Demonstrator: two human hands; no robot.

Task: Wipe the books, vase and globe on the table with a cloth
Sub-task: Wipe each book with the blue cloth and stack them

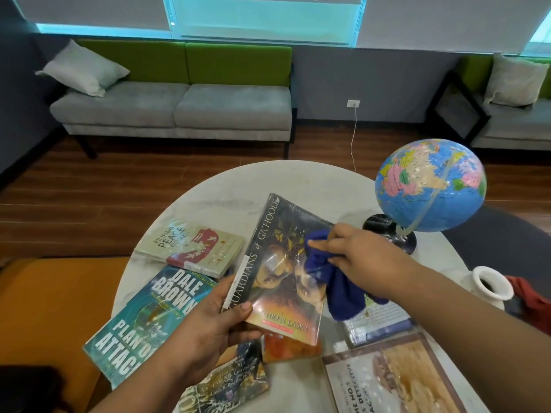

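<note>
My left hand point(208, 323) grips the lower spine corner of a dark paperback, Guardians of Ga'Hoole point(280, 263), held tilted above the round white table point(238, 186). My right hand point(354, 257) pinches a blue cloth point(337, 287) against the book's cover. A blue globe point(429, 186) on a black base stands at the table's right. A white vase point(492, 286) sits at the far right edge. Other books lie flat: Filipino Peace Women point(190, 245), Plan of Attack point(143, 326), a detective book point(396, 377) and several more near the front.
A red-orange book point(286, 348) lies under the held paperback. A grey and green sofa point(179, 105) with a pillow stands behind the table, another seat point(512, 114) at right. A white cable point(353, 138) hangs from a wall socket. Red fabric point(533, 299) lies beside the vase.
</note>
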